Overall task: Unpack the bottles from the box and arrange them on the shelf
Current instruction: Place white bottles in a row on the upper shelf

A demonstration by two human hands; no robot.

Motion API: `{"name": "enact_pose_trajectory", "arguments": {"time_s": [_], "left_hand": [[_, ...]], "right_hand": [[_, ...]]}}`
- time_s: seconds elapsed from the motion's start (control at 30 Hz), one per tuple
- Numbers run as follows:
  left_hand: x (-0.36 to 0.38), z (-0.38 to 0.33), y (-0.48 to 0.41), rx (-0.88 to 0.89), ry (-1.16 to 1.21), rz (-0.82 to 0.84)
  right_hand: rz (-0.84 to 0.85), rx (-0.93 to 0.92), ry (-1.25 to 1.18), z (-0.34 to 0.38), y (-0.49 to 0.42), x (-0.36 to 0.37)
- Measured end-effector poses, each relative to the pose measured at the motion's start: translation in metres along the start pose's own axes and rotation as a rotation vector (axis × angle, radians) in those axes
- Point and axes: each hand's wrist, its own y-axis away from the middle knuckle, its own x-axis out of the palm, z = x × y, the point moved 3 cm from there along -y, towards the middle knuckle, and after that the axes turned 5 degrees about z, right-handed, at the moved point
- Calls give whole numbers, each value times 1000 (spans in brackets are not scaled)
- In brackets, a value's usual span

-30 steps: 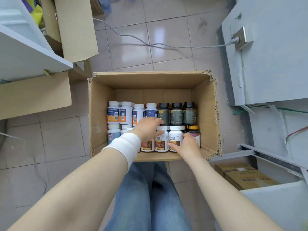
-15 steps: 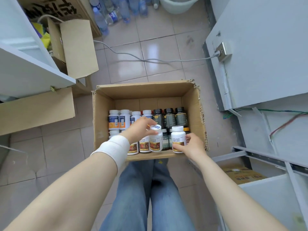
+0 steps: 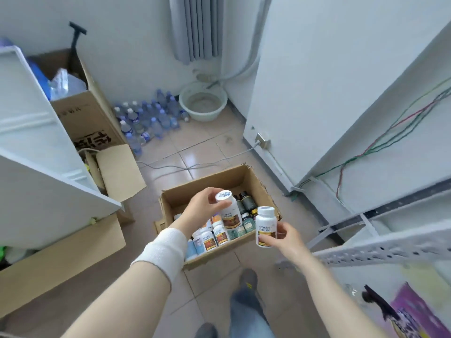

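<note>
Holding a bottle in each hand, the person stood over the box (image 3: 229, 179). The left hand (image 3: 202, 211) had its fingers curled round the cap and shoulder of a tilted white bottle (image 3: 230, 212) directly above the box's middle. The right hand (image 3: 284, 236) pinched the lower body of a second white bottle (image 3: 266, 228) between thumb and fingers, upright, just over the box's right front corner. Both were clear of the rows left inside.

The carry to the shelf looked like the step in hand, and it would go best with the tilted one brought upright. A hold lower on its body would be safer too, since a cap-only hold on a smooth tub could slip. Each should go down base first, label outward, close beside its neighbour. A perforated shelf rail (image 3: 380, 250) ran to the right of the box, but I could not tell which level was meant.

The held bottles were glossy plastic cylinders with wide, flat caps and labels banded in orange and brown. More white bottles (image 3: 220, 236) stood along the box's front, and dark bottles (image 3: 247, 203) with black caps stood toward its back right. The box was plain corrugated cardboard, with its right rim ragged. The rail was grey metal punched with regular holes. A soft white wrap (image 3: 166, 250) covered the left wrist, nearer than the box.
</note>
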Motion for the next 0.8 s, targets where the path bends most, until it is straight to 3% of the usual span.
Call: {"name": "enact_pose_trajectory", "arguments": {"time_s": [0.37,0.8], "left_hand": [[24,-93,112,261,-52,133],[180,-253,261,690,-117,265]], "right_hand": [[-280,-156,-170,-10,159,-23],[-630,-311,-293,-114,359,-135]]}}
